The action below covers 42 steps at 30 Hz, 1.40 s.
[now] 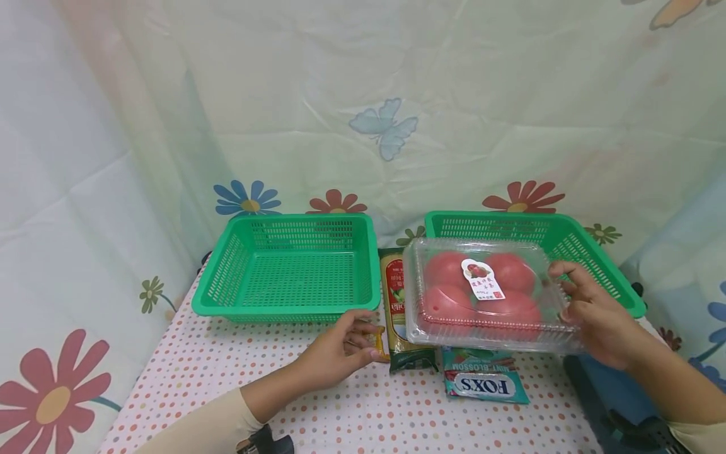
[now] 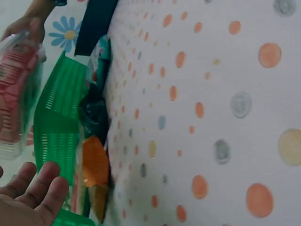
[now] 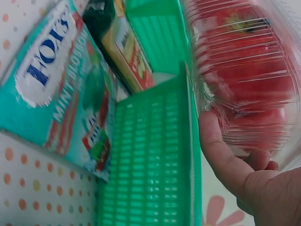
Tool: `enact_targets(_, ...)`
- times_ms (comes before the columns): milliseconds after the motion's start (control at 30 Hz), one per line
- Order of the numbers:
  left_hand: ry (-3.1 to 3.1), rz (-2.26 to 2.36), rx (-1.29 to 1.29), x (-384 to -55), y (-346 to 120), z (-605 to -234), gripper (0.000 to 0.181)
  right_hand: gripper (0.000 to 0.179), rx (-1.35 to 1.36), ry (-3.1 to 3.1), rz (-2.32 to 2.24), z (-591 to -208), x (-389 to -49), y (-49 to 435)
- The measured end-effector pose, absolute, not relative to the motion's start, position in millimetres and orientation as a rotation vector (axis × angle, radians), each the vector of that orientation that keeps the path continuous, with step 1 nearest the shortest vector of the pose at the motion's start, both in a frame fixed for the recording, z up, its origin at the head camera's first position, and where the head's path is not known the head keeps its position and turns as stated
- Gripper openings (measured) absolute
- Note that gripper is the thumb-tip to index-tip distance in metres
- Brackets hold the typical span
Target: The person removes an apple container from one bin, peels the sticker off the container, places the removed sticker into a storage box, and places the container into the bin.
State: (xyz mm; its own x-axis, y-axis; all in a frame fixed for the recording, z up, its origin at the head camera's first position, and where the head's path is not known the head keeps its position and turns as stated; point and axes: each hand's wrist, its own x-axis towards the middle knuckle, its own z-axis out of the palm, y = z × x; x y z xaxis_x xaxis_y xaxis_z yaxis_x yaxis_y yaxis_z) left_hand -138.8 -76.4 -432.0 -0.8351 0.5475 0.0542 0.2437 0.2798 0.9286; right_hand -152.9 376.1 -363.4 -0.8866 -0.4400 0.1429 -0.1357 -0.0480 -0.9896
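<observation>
My right hand [image 1: 598, 318] grips the right end of a clear plastic box of tomatoes [image 1: 482, 293], thumb and fingers on its edge. The box is raised in front of the right green basket [image 1: 595, 252] and hides part of it. In the right wrist view, the thumb presses the ribbed side of the box. My left hand [image 1: 334, 353] is just left of a small orange packet [image 2: 95, 162], fingers loosely bent. The left wrist view shows these fingers spread, with nothing between them. Beside the packet lies a gold-and-red pasta bag [image 1: 397, 315], partly behind the box.
A left green basket [image 1: 283, 277] stands at the back on the dotted tablecloth [image 1: 317, 416]. A teal Fox's Mint Blossom candy bag [image 1: 484, 381] lies in front of the box. A dark blue flat object [image 1: 612, 397] sits at the right edge. Behind hangs a flowered curtain [image 1: 283, 126].
</observation>
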Motion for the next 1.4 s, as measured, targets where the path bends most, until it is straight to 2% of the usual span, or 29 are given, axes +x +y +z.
enact_targets(267,2.251,1.652,0.797,-134.6,-83.5,-407.6,0.090,0.064,-0.505,2.015,-2.011,-372.1,-138.5,363.2)
enact_targets(600,2.191,1.655,0.837,-128.8,-78.0,-398.0,0.106,0.059,-0.594,1.954,-2.009,-381.0,-120.5,355.9)
enact_targets(967,2.037,1.661,0.820,-112.2,-80.6,-397.2,0.111,0.054,-0.533,2.018,-1.945,-392.1,-100.1,346.3)
enact_targets(1200,2.058,1.653,0.775,-105.0,-91.6,-401.2,0.111,0.048,-0.757,1.839,-1.930,-406.2,-97.5,344.1)
enact_targets(1400,1.990,1.706,0.790,-99.2,-103.2,-408.2,0.111,0.045,-0.752,1.783,-1.877,-399.1,-90.9,331.1)
